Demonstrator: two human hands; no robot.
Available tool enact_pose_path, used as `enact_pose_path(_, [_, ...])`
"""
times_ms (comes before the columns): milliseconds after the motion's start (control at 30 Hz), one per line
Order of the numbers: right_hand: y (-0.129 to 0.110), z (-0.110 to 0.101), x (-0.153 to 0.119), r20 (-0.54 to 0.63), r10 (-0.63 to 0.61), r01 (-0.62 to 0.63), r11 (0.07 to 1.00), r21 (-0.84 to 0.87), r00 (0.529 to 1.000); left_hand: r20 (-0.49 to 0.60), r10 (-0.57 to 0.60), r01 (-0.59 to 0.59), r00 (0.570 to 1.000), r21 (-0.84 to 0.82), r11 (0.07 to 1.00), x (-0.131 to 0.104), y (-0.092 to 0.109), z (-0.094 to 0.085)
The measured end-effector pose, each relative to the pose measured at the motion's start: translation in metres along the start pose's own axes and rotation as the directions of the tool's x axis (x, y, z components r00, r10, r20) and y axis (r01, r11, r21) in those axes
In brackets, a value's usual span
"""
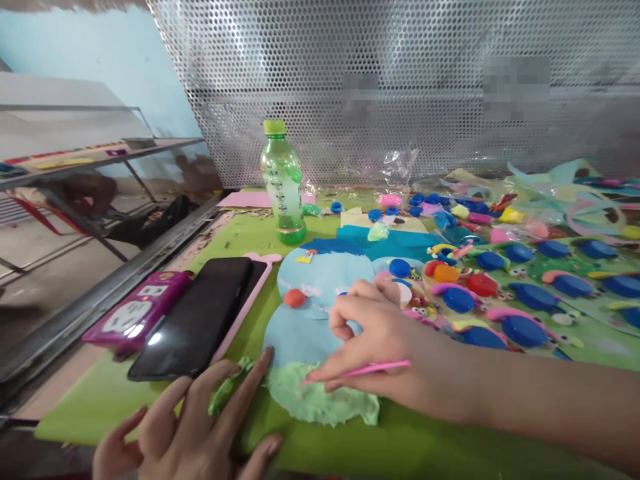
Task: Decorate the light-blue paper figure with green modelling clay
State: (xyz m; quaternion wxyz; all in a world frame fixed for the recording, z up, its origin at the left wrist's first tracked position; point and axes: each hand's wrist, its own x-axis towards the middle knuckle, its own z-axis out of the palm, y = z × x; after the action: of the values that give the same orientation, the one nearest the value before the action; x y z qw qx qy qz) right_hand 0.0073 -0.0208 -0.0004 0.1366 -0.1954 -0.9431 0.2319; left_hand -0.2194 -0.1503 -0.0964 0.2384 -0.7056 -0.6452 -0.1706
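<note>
My right hand pinches a thin pink modelling tool, its tip on a spread of pale green clay. That clay covers the lower end of a light blue paper cutout with rounded lobes. On the cutout's upper lobe are a red-orange disc and a small yellow piece. My left hand lies with its fingers apart, the index fingertip at the cutout's left edge. Partly hidden under its fingers is a lump of darker green clay.
Left of the cutout lie a black phone and a purple case. A green bottle stands behind. Several clay snails with blue caps cover the right side. A perforated metal panel rises at the back.
</note>
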Motion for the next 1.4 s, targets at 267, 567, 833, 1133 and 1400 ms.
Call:
enact_pose_path(267, [-0.008, 0.02, 0.014, 0.098, 0.064, -0.065, 0.998, 0.004, 0.993, -0.055, 0.085, -0.084, 0.995, 0.031, 0.996, 0.0, -0.003, 0.002])
enact_pose_path(567, [-0.007, 0.015, 0.005, 0.171, 0.1, -0.098, 0.995, -0.023, 0.98, -0.109, 0.148, -0.142, 0.983, 0.059, 0.988, 0.003, -0.004, 0.002])
enact_pose_path(833, [0.002, 0.007, -0.01, 0.17, 0.124, -0.128, 0.992, 0.008, 0.978, -0.114, 0.178, -0.17, 0.977, 0.072, 0.983, 0.003, -0.008, 0.002])
enact_pose_path(1133, [0.006, 0.019, -0.043, 0.088, 0.102, -0.102, 0.995, 0.004, 0.991, -0.07, 0.127, -0.123, 0.989, 0.055, 0.991, 0.001, -0.007, 0.003])
enact_pose_path(1400, [0.015, 0.008, -0.044, -0.089, 0.091, -0.1, 0.99, -0.1, 0.992, -0.043, 0.058, -0.058, 0.997, 0.012, 0.998, 0.003, -0.001, 0.001])
